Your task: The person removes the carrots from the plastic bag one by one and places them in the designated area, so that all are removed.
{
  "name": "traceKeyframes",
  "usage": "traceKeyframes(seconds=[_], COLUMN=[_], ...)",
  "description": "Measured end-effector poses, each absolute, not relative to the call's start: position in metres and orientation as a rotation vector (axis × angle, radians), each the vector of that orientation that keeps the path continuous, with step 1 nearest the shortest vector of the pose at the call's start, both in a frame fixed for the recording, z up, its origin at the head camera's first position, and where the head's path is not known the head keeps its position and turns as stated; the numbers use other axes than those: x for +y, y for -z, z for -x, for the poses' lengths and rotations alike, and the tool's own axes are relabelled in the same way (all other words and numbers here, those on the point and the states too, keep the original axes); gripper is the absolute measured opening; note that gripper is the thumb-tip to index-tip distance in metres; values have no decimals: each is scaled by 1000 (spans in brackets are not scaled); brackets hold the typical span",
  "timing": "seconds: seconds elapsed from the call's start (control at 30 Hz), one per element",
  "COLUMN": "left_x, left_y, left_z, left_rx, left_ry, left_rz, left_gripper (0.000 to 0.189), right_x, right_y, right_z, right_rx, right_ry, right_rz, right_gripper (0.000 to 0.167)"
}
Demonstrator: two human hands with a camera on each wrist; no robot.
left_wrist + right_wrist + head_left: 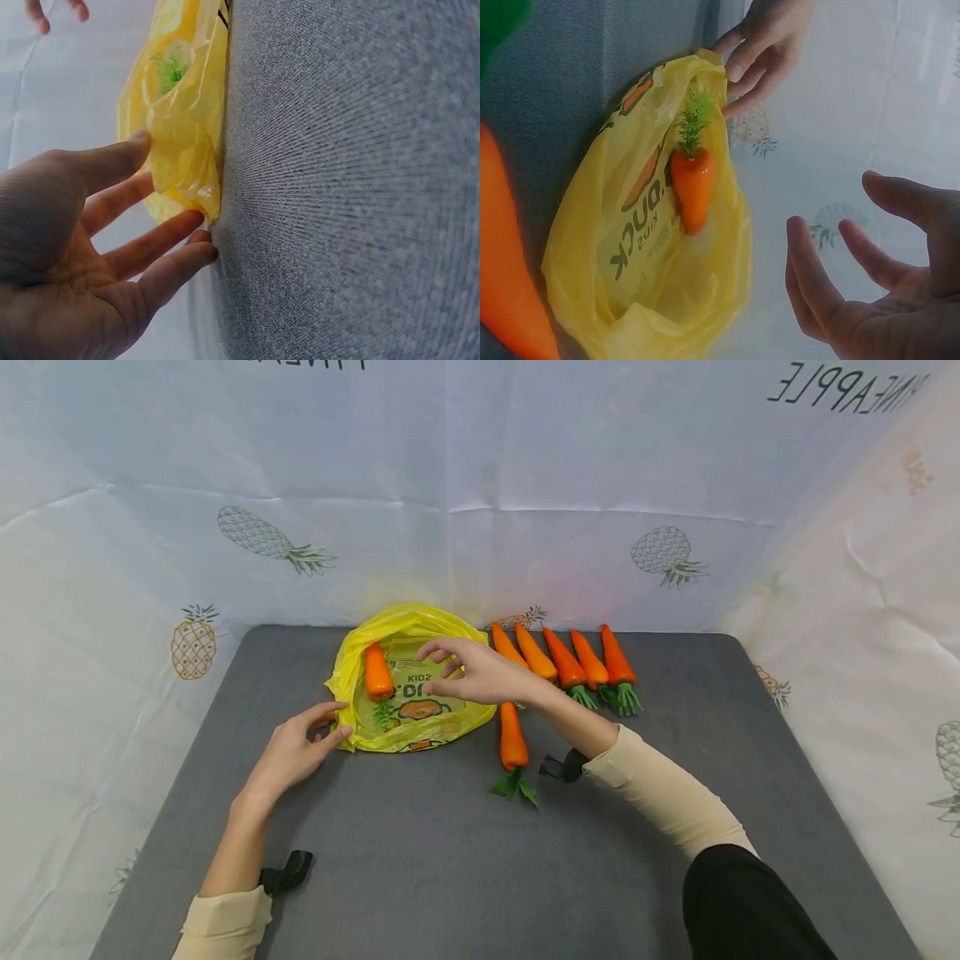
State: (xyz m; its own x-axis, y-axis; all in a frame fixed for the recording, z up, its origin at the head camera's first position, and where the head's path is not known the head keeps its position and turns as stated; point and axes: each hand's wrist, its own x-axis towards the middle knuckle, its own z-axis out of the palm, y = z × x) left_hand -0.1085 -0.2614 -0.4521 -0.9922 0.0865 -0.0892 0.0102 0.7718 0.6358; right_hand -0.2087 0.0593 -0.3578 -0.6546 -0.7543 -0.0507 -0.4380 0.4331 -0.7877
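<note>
A yellow plastic bag (468, 720) lies at the far side of the table, its mouth spread wide. Inside it is one orange toy carrot (378, 675) with feathery green leaves. My left hand (291, 752) touches the bag's left edge with loosely bent fingers; the left wrist view shows thumb and fingertips against the yellow plastic. Over the bag's right part hovers my right hand (483, 672), fingers apart, with nothing in them. Just right of the bag, a carrot (512, 739) with broad green leaves lies on the table, its tip end hidden under my right wrist.
Several more carrots (564, 662) lie side by side along the far edge, right of the bag; my right wrist partly covers the leftmost. The grey table (450, 860) ends at a white pineapple-print cloth (480, 460). Black wrist mounts (287, 872) sit on both forearms.
</note>
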Motion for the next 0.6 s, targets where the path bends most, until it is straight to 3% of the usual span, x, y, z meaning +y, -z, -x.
traceKeyframes(seconds=[0.6], left_x=[-262], left_y=[451], left_z=[108], left_rx=[2837], left_ry=[-1040], left_rz=[-87], left_gripper=[56], right_x=[4], right_y=[388], right_z=[248], right_rx=[2172], right_ry=[1144], right_rz=[958], right_gripper=[48])
